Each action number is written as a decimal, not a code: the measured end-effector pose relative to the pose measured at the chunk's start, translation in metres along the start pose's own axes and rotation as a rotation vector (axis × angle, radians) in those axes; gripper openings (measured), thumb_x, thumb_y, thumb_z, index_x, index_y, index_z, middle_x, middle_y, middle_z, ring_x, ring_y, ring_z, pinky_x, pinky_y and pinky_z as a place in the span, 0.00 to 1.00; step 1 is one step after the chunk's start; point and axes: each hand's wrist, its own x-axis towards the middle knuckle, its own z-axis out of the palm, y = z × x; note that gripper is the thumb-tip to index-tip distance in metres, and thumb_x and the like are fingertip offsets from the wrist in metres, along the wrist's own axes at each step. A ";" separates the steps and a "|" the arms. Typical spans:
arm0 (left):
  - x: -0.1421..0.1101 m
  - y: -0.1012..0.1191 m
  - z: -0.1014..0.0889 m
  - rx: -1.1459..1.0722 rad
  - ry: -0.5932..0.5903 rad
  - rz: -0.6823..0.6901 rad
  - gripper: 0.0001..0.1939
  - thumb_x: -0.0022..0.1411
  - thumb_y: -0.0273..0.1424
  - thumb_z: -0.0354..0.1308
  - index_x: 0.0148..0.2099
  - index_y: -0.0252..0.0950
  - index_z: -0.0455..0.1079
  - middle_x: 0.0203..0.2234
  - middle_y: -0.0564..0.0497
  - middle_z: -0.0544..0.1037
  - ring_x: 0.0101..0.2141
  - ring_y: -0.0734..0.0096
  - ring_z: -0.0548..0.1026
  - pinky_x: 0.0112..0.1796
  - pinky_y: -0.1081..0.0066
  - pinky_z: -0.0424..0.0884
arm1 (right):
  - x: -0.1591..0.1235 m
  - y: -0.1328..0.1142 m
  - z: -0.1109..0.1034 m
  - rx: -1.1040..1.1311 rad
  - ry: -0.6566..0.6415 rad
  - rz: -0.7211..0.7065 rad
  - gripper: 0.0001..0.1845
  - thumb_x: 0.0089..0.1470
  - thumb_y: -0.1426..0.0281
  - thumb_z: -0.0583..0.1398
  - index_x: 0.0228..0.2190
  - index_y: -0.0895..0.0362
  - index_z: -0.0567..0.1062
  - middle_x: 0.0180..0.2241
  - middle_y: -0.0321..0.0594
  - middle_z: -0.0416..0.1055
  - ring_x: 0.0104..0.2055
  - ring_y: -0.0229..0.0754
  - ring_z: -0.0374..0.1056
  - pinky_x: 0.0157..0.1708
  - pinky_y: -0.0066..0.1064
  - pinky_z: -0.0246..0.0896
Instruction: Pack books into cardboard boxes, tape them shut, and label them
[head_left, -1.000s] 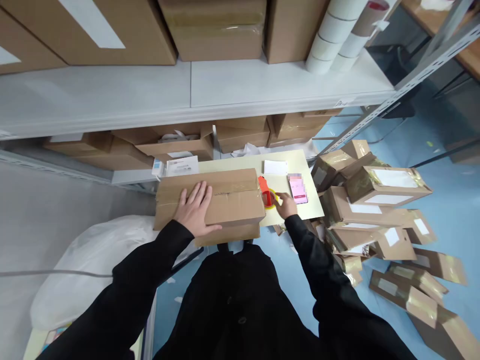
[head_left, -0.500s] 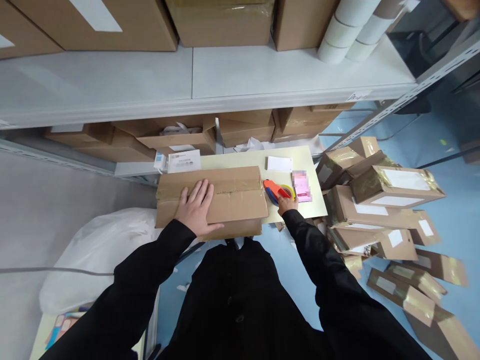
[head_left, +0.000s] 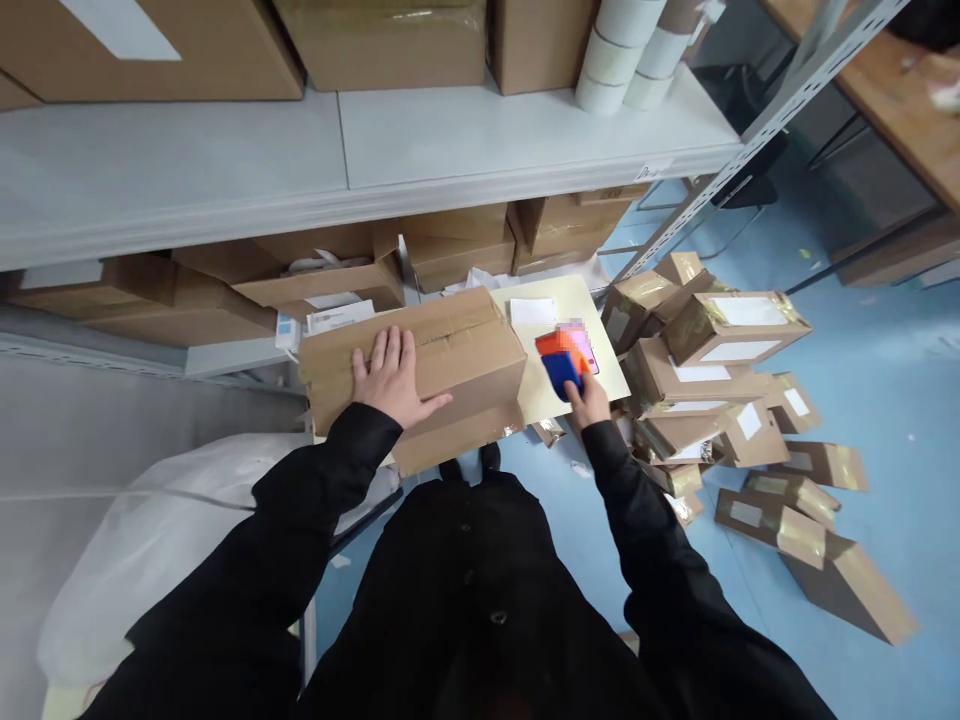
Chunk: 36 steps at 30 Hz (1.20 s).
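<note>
My left hand (head_left: 395, 380) lies flat, fingers spread, on the top of a long brown cardboard box (head_left: 450, 345) that rests on a small pale yellow table (head_left: 596, 375). To the box's right, my right hand (head_left: 589, 398) grips the blue handle of an orange and blue tape dispenser (head_left: 561, 362), lifted a little above the table. Behind the dispenser a pink phone (head_left: 583, 348) and a white paper slip (head_left: 533, 311) lie on the table top.
A heap of taped cardboard parcels (head_left: 720, 370) covers the blue floor on the right. A grey metal shelf (head_left: 375, 170) with large boxes and white label rolls (head_left: 622, 50) stands ahead, more boxes beneath it. A white plastic bag (head_left: 165, 540) sits lower left.
My right hand has closed on the tape dispenser's handle and raised it off the table. My left hand stays on the box. The view has swung to the right.
</note>
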 end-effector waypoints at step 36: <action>0.033 -0.018 -0.048 -1.935 0.207 -0.634 0.18 0.58 0.44 0.57 0.40 0.32 0.69 0.34 0.43 0.79 0.28 0.72 0.78 0.28 0.73 0.72 | 0.180 -0.262 -0.029 0.276 -1.010 -0.605 0.31 0.36 0.41 0.62 0.19 0.59 0.72 0.17 0.36 0.70 0.18 0.36 0.63 0.22 0.28 0.57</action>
